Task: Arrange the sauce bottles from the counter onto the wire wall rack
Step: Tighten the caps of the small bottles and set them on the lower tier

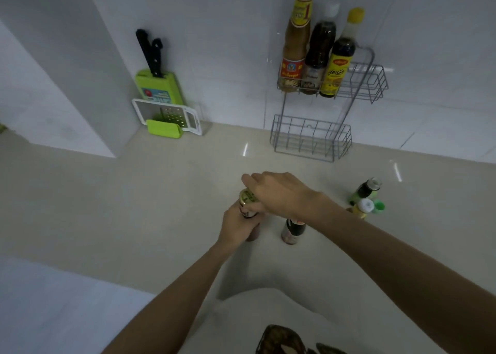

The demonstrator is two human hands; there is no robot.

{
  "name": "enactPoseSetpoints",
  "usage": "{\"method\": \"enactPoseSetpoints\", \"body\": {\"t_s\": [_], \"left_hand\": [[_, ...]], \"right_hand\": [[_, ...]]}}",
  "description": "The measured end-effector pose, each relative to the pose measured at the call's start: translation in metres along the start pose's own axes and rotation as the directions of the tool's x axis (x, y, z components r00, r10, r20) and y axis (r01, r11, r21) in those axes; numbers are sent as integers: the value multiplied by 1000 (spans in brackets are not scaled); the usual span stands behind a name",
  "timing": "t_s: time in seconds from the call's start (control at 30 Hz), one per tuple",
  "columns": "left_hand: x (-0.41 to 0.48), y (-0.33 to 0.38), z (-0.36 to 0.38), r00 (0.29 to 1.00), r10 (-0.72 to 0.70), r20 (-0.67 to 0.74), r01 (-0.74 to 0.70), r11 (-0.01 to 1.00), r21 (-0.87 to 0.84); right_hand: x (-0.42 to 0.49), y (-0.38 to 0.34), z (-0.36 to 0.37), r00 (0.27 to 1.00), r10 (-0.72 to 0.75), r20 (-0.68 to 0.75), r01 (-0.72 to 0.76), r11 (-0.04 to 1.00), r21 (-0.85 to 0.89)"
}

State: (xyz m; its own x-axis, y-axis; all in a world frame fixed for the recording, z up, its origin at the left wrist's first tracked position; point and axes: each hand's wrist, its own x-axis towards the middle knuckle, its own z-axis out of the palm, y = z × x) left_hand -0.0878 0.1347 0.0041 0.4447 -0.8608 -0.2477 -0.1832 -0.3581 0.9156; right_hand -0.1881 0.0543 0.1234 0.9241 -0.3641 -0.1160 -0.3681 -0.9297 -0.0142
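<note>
Hands meet over one sauce bottle with a gold cap (248, 206) that stands upright on the beige counter (134, 206); the left hand (237, 226) is wrapped around its body, fingers pressed closed on it; the right hand (276, 192) lies over the cap from the right side, its fingers loosely extended and touching the cap, but I cannot tell if they truly pinch it. Just to the right of this bottle stands a dark bottle with a red label (292, 231), partly hidden under the right forearm; further right, near each other, are a dark bottle with a green label (366, 189) and a small yellow bottle with a white cap (363, 208). The wire wall rack (375, 82) hangs on the white tiled wall; its upper basket holds three tall bottles side by side at the left end, a brown sauce bottle (295, 44), a dark bottle with a white cap (318, 55) and a yellow-capped dark bottle (339, 60); the lower basket (311, 138) has no bottle. In the corner at the left stand a green knife holder (158, 87) with black handles and a white grater (171, 116).
</note>
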Motion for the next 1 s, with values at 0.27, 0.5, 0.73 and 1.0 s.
{"method": "enactPoseSetpoints", "body": {"t_s": [0.27, 0.5, 0.73, 1.0], "left_hand": [[9, 32, -24, 920, -7, 392, -18, 998, 58], [1, 73, -43, 784, 112, 610, -164, 986, 30], [-10, 85, -37, 827, 117, 550, -220, 968, 125], [-15, 90, -36, 871, 97, 482, -147, 987, 66]], "right_hand": [[-21, 33, -21, 988, -152, -2, 142, 924, 355], [-31, 43, -53, 992, -128, -8, 108, 799, 591], [-39, 30, -34, 961, -169, -219, 142, 981, -134], [-26, 4, -20, 916, 79, -393, -91, 996, -12]]}}
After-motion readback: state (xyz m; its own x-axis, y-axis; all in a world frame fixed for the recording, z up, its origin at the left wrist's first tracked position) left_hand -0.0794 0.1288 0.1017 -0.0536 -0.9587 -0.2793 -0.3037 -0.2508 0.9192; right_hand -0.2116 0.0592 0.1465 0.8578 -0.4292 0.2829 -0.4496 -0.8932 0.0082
